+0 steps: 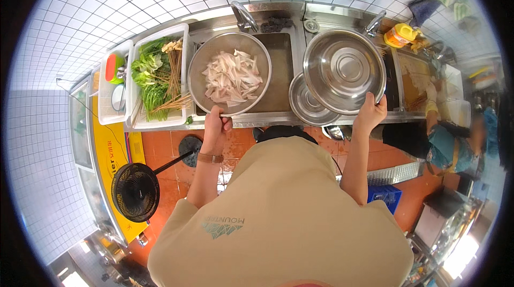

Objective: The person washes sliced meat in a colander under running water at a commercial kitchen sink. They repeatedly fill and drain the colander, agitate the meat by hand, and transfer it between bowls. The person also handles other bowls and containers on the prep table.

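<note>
My left hand point(217, 124) grips the near rim of a perforated metal colander point(195, 72), which sits over the left part of a steel sink point(281, 66). Pale strips of raw food, perhaps meat or tofu skin, lie heaped point(233, 76) in it. With my right hand point(371, 112) I hold the near right rim of a large steel basin point(345, 66) with nothing in it. Partly under that basin rests a smaller steel basin point(301, 102) at the sink's right edge.
Left of the colander stands a white crate point(185, 46) of leafy greens and skewers, beside a smaller white basket point(114, 116). Faucets point(243, 17) rise behind. A yellow jug point(400, 35) is at back right. Another person point(447, 146) works at far right. A black fan point(135, 192) stands on the floor.
</note>
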Available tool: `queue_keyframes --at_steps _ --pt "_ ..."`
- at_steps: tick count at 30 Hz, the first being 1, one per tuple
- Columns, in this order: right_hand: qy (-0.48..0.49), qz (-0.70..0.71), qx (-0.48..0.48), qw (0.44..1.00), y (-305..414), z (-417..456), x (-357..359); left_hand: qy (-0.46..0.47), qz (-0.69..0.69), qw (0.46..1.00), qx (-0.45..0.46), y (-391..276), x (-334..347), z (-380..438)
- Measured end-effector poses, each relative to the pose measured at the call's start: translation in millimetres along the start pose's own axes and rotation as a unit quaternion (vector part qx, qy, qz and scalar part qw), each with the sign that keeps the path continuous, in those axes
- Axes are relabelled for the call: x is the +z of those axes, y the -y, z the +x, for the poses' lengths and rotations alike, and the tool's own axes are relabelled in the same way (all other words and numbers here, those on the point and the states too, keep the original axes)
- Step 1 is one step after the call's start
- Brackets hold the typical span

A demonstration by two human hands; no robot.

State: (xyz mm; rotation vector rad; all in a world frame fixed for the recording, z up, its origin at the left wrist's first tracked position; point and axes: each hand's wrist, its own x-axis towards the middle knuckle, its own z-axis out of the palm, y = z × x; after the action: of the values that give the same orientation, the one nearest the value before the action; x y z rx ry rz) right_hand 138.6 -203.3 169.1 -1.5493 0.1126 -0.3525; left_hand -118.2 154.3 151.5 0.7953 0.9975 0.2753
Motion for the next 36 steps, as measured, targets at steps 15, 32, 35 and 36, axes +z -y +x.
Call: queue_keyframes --at_steps 15,32,35,36 --pt "0.03 0.065 0.031 0.997 20.6 -14.9 11.0 -0.019 0.025 0.998 0.047 -3.6 -0.8 2.0" --pt "-0.012 0.063 0.055 0.996 -7.7 -3.4 -12.0 -0.019 0.042 0.996 0.073 -26.0 13.2 -33.6" --pt "-0.005 0.073 0.045 0.996 -2.7 -6.4 -7.0 -0.052 0.018 0.992 0.118 -41.5 16.5 -37.3" --pt "-0.009 0.068 0.044 0.997 -3.1 -5.9 -4.7 -0.063 0.004 0.99 0.126 -39.9 15.3 -35.7"
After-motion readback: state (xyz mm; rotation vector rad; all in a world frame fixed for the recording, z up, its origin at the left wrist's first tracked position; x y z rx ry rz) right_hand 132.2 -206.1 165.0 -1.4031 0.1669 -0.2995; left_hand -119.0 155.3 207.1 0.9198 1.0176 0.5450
